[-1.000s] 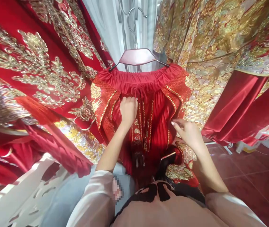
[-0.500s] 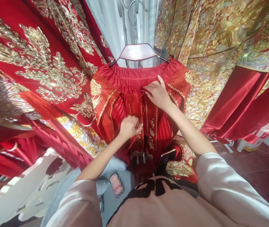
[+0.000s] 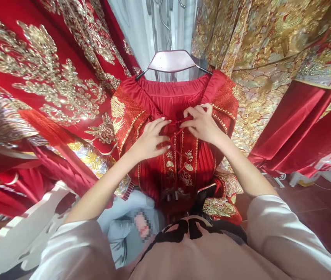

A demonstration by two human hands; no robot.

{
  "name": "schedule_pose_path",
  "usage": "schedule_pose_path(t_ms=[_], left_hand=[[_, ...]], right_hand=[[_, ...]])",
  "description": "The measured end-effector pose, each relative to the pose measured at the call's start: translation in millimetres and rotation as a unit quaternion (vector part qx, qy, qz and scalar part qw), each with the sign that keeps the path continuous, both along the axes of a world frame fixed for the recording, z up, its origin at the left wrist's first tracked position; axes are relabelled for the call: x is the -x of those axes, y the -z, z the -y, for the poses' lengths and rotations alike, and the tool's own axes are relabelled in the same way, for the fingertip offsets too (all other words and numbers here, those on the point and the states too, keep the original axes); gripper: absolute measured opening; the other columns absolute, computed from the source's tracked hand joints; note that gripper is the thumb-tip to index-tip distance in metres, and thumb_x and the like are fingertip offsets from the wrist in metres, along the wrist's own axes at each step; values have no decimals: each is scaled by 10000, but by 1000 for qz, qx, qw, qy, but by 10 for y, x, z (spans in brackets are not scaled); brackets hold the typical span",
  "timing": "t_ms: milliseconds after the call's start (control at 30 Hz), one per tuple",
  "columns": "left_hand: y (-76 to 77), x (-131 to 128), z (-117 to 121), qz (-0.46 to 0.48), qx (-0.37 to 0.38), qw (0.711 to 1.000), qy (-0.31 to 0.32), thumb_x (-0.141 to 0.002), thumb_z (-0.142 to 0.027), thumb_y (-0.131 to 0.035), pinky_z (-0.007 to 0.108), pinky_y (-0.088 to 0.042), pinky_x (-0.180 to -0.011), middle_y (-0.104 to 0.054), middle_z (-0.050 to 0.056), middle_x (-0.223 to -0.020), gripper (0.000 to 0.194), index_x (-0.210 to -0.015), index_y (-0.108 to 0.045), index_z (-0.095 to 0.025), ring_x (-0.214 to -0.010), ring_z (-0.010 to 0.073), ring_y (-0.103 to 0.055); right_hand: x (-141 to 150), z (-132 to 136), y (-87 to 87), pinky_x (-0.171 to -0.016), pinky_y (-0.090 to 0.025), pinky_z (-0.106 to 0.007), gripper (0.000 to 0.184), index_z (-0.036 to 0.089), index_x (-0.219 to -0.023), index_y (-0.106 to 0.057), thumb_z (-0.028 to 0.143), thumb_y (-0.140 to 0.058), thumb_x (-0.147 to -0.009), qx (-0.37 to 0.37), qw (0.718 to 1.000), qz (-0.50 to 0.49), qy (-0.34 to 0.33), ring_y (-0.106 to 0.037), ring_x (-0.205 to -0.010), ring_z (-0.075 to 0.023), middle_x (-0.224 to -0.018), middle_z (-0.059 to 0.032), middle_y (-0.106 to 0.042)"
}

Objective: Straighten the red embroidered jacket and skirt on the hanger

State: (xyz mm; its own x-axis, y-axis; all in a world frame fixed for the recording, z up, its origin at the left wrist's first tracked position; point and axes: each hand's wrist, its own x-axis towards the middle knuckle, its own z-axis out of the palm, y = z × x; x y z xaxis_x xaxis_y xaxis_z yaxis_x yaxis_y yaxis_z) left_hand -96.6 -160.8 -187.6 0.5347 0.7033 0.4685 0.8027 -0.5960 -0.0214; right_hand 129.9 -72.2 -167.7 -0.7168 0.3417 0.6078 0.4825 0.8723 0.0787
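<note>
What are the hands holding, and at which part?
The left hand and right hand hold the red garment at its neck opening, by its tie cord.

The person wears a loose top (image 3: pixel 203 260) in a pale pinkish beige, and the cloth has a soft shine. Its wide left sleeve (image 3: pixel 72 249) and right sleeve (image 3: pixel 282 229) look lighter, almost cream white where the light falls, and they end with a plain edge on the bare forearms (image 3: pixel 101 194). At the neck of the top sits a black marking (image 3: pixel 193 229), like a tied bow or a print; I cannot tell which. The fingernails (image 3: pixel 168 147) look long and pale.
</note>
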Motion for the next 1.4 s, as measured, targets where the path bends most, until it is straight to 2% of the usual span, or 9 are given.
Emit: schedule_pose_path(t_ms=[200, 300, 400, 533, 867, 1000, 1200, 1300, 1400], left_hand=[[-37, 37, 178, -86, 20, 991, 100, -822, -361, -614, 478, -282, -1084, -591, 69, -1243, 181, -787, -721, -219, -1231, 284, -459], [-186, 0, 32, -12, -13, 998, 64, -840, -366, -574, 448, -307, -1067, -629, 44, -1169, 217, -962, -694, -234, -1196, 249, -492], [-317, -101, -242, 8, -57, 998, -25, -802, -315, -607, 499, -251, -1084, -587, 90, -1228, 378, -1153, -614, -177, -1243, 290, -442], [-356, -207, -503, -61, -17, 995, -74, -804, -206, -550, 509, -250, -1059, -664, 97, -987, 233, -1002, -651, -137, -1025, 276, -579], [-373, -130, -437, -90, 22, 994, -51, -860, -156, -450, 426, -347, -889, -682, 66, -927, 237, -972, -658, -171, -856, 221, -617], [-372, -100, -267, -68, -5, 996, -62, -901, -199, -419, 419, -355, -873, -680, 65, -888, 248, -931, -664, -174, -857, 220, -609], [-315, 120, 48, -1, 0, 997, -71, -922, -288, -394, 460, -347, -909, -685, 58, -912, 278, -940, -660, -210, -887, 236, -604], [-390, 191, 129, 22, 41, 999, 11, -911, -349, -411, 448, -363, -956, -686, 44, -949, 280, -940, -655, -216, -950, 232, -600], [-561, 181, 136, 141, -36, 989, -18, -879, -432, -468, 423, -387, -994, -627, 73, -1149, 360, -1090, -608, -176, -1097, 247, -554]], right_hand=[[-24, 452, 267, -992, -336, -434, 314, 224, -656, -659, 379, -475, -858, -4, 985, 96, -141, -546, -966, -215, -829, -19, -679], [27, 513, 429, -715, -461, -337, 443, 177, -733, -678, 465, -392, -913, 104, 984, 117, -78, -593, -696, -181, -713, -45, -663], [179, 386, 529, -726, -474, -315, 360, 135, -1001, -672, 312, -366, -938, 194, 979, -13, 52, -653, -813, -204, -938, -96, -701], [372, 185, 568, -893, -447, -328, 339, 102, -1111, -638, 202, -384, -909, 219, 956, -166, 100, -626, -1040, -237, -1148, -134, -659], [589, 85, 581, -571, -395, -222, 327, 137, -747, -685, 356, -477, -871, 339, 877, -341, 6, -539, -559, -119, -626, -10, -634], [488, 165, 740, -610, -418, -227, 267, 134, -698, -682, 239, -489, -849, 363, 893, -264, 40, -564, -553, -123, -611, -17, -652], [231, 601, 1312, -740, -463, -236, 264, 165, -844, -725, 93, -472, -824, 381, 912, 31, 150, -676, -780, -161, -878, -64, -734], [39, 687, 1170, -669, -471, -291, 247, 152, -800, -719, 150, -475, -842, 363, 907, 51, 208, -677, -727, -220, -784, -120, -717], [-161, 571, 630, -686, -476, -338, 290, 145, -856, -688, 248, -420, -897, 246, 920, -69, 298, -662, -714, -234, -776, -135, -693]])
